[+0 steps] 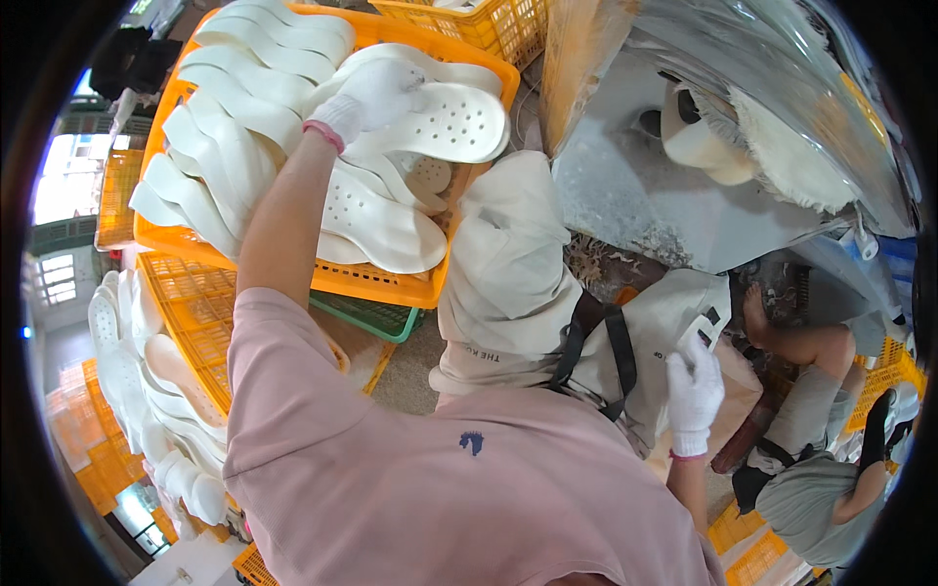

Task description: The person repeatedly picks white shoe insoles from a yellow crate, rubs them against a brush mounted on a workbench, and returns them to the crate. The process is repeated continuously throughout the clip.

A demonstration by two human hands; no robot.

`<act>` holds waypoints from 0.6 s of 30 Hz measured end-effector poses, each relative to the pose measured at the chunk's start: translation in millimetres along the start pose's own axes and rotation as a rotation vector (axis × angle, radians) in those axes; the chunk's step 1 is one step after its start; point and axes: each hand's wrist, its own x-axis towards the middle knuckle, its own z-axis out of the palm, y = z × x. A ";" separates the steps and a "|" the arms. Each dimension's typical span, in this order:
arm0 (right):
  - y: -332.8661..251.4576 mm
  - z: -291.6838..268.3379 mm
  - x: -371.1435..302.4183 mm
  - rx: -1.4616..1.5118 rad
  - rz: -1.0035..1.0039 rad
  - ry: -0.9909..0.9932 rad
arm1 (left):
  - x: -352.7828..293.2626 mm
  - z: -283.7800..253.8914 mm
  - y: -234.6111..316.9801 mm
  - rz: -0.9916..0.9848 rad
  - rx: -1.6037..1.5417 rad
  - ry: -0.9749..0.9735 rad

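My left hand (376, 98), in a white knit glove with a pink cuff, is closed over a white shoe sole (454, 125) dotted with small holes. That sole lies on top of other white soles (381, 230), which fill an orange plastic crate (503, 78) in uneven rows. Down at my right, beside my thigh, my right hand (694, 391) wears a matching glove. Its fingers are bent at a small white piece with black patches (705, 327); what kind of thing this is I cannot make out.
A grey metal machine (625, 146) with a frayed pale wheel (796, 156) and plastic sheeting stands at front right. More white soles (147, 391) are heaped at the left by another orange crate (191, 317). A green crate (366, 314) sits below. At right is another person (811, 498).
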 end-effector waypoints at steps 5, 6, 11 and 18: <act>-87.6 25.3 15.9 0.330 -0.266 -0.260 | -67.3 6.0 31.7 -0.024 -1.444 0.409; -114.0 32.1 31.8 0.423 -0.362 -0.355 | -86.5 15.0 48.0 -0.087 -1.685 0.491; -226.6 52.5 69.0 0.588 -0.490 -0.586 | -136.3 100.7 137.7 -0.342 -2.037 0.753; -105.8 -3.6 41.1 0.515 -0.157 -0.699 | -124.0 118.0 61.4 -0.844 -0.488 0.298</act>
